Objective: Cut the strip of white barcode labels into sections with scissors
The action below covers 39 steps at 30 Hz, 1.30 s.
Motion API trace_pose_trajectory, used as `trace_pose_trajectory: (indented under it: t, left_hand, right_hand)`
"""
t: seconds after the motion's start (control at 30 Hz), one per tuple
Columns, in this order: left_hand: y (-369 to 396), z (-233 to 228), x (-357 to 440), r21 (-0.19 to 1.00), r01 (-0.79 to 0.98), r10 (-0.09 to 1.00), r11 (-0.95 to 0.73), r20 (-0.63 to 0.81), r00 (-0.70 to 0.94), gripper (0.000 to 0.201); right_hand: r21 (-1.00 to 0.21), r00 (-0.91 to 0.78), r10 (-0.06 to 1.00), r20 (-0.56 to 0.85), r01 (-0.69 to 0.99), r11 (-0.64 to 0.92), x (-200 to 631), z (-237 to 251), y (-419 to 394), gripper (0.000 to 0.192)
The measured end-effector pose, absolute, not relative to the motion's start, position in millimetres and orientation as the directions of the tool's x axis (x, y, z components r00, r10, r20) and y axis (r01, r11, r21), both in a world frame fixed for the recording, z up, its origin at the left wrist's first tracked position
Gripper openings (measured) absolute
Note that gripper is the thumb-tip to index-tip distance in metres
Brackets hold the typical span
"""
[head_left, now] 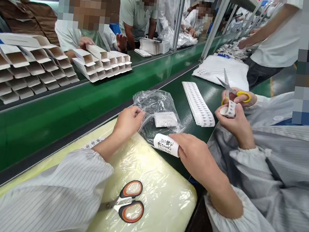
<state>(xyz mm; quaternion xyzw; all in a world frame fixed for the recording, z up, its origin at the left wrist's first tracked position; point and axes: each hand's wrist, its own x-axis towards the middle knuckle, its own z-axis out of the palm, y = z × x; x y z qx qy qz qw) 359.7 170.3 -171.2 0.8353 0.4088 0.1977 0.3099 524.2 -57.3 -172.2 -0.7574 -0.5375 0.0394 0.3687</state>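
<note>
My left hand point(128, 123) pinches the edge of a clear plastic bag point(156, 98) that lies with its mouth toward me. Inside or under the film is a white paper roll point(166, 119) with writing on it. Closed around the right end of another white paper roll point(166, 145), which carries handwritten black marks, is my right hand point(198, 156). This roll is just in front of the bag's mouth. Below both hands, scissors point(132, 201) with orange and black handles rest on a yellowish plastic-wrapped pack point(163, 190); their blades are partly covered by my left sleeve.
Printed label strips point(198, 104) lie beyond the bag. At right, a co-worker's hands point(236, 120) hold yellow-handled scissors point(237, 94) and a small label roll. Open white boxes point(36, 64) are stacked across the green conveyor point(70, 109). A white bag point(223, 69) lies farther back.
</note>
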Motion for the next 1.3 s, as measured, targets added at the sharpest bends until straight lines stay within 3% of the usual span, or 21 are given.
trace_pose_trajectory:
  t: [0.1,0.2,0.3,0.4,0.47,0.6,0.7,0.83,1.0,1.1,1.2,1.3]
  left_hand:
    - [167.0,-167.7,361.0,0.684,0.552,0.801,-0.476,0.079,0.593,0.028]
    - [161.9,-158.9,355.6,0.677,0.541,0.780,-0.500,0.079,0.621,0.032]
    - [149.2,-143.2,339.5,0.679,0.478,0.769,-0.558,0.206,0.605,0.051]
    - [122.7,-127.5,315.3,0.753,0.355,0.763,-0.554,0.288,0.579,0.049]
    - [99.5,-121.9,298.3,0.844,0.301,0.747,-0.444,0.163,0.645,0.052]
    - [62.3,-124.4,271.9,0.942,0.316,0.603,-0.110,-0.190,0.775,0.070]
    - [53.8,-129.9,262.2,0.952,0.306,0.655,0.000,-0.231,0.719,0.064]
    - [55.0,-133.6,259.0,0.985,0.175,0.753,-0.003,-0.113,0.648,0.050]
    - [52.5,-135.1,258.9,0.997,0.042,0.785,0.058,-0.071,0.616,0.041]
    - [51.2,-134.0,258.2,0.997,0.009,0.748,0.078,-0.064,0.660,0.037]
    - [54.1,-132.6,256.3,0.993,-0.011,0.711,0.120,-0.078,0.699,0.038]
    - [61.0,-133.0,253.0,0.979,-0.048,0.665,0.200,-0.099,0.740,0.046]
  right_hand:
    - [-0.607,0.440,0.808,0.392,0.783,-0.132,479.0,-188.9,-46.0,0.037]
    - [-0.728,0.561,0.715,0.417,0.677,-0.107,464.8,-196.7,-49.4,0.040]
    - [-0.881,0.658,0.685,0.311,0.469,-0.051,466.1,-200.3,-59.3,0.037]
    - [-0.951,0.686,0.690,0.232,0.310,0.012,460.3,-202.5,-64.5,0.034]
    - [-0.980,0.690,0.704,0.169,0.196,0.044,451.2,-201.3,-64.3,0.033]
    - [-0.988,0.650,0.759,0.031,-0.092,0.120,429.5,-192.3,-59.9,0.033]
    - [-0.967,0.607,0.795,-0.028,-0.218,0.132,413.2,-186.6,-57.5,0.031]
    - [-0.972,0.580,0.814,-0.034,-0.210,0.109,391.1,-186.3,-58.9,0.035]
    - [-0.996,0.516,0.852,0.093,0.054,0.076,371.0,-186.3,-63.7,0.026]
    - [-0.983,0.445,0.892,0.080,0.186,-0.004,365.3,-184.2,-64.1,0.025]
    - [-0.979,0.377,0.926,0.013,0.194,-0.066,362.3,-182.0,-64.1,0.044]
    - [-0.995,0.205,0.974,-0.099,0.002,-0.101,361.0,-179.3,-65.3,0.078]
